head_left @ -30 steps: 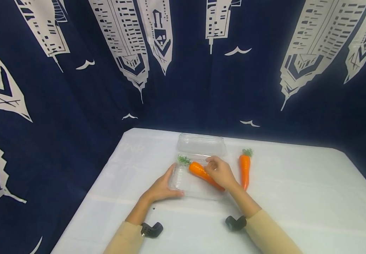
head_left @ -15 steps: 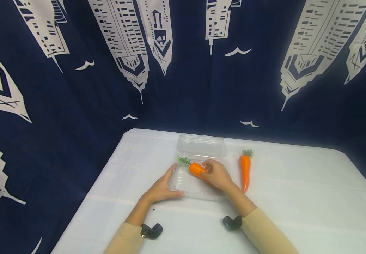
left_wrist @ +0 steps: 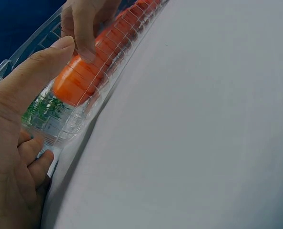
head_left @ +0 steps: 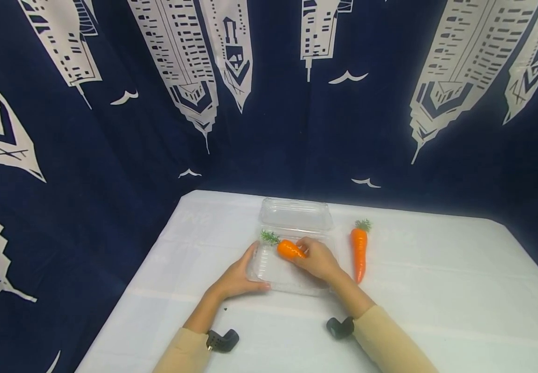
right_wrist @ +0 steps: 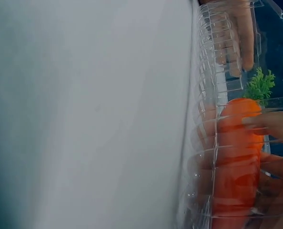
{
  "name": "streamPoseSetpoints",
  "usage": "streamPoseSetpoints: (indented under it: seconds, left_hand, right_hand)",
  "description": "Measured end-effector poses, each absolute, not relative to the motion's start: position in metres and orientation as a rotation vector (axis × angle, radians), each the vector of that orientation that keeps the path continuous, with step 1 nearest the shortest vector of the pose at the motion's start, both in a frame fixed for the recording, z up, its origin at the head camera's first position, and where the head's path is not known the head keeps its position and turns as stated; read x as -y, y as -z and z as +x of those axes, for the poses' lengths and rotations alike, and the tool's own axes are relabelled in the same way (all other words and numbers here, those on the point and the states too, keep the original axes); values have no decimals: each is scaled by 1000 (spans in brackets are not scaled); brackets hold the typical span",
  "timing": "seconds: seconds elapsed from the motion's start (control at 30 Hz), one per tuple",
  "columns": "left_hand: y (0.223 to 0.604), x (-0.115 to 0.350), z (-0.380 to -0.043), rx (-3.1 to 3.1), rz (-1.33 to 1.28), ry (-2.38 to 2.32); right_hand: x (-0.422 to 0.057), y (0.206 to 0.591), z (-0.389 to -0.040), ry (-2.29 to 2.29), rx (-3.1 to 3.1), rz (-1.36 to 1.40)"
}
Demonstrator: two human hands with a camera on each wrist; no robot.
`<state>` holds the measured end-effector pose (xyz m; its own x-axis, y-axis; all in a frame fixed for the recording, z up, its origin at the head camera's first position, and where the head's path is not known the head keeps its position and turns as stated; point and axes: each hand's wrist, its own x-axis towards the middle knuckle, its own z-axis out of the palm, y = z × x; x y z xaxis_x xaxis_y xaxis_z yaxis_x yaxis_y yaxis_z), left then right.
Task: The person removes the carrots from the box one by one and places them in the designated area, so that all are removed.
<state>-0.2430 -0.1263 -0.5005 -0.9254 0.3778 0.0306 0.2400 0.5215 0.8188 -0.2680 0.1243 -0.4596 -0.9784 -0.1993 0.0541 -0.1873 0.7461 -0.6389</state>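
A clear plastic clamshell container (head_left: 282, 274) lies open on the white table, its hinged lid (head_left: 297, 213) folded back at the far side. My left hand (head_left: 237, 278) grips its left end, thumb along the near side and the other fingers around the end. Inside, an orange carrot (head_left: 288, 249) with a green leafy top (head_left: 270, 237) lies slantwise, the top toward my left hand. My right hand (head_left: 317, 259) reaches into the tray and pinches the carrot's thick part. The hand hides the carrot's thin end in the head view, while the right wrist view shows the carrot body (right_wrist: 237, 162) through the ribbed wall.
To the right of the container a second carrot (head_left: 359, 254) lies on the white-covered table (head_left: 437, 280), green top pointing away. A dark blue curtain (head_left: 269, 134) with white building prints hangs behind the table. A tiny dark speck (head_left: 225, 309) is near my left wrist.
My right hand has come down from above the carrot and now pinches it, covering its thin end. The left hand keeps its hold on the container.
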Motion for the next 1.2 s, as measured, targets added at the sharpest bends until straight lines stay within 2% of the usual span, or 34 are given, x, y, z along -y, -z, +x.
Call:
streamPoseSetpoints:
  seconds: [0.57,1.2]
  left_hand:
    - [502,127,-243,-2584,531,-1391]
    - [503,127,-243,-2588,538,-1398]
  right_hand:
    - [-124,463,-268,1006,-2918,-330]
    - [-126,461,-266,1311,-2900,-419]
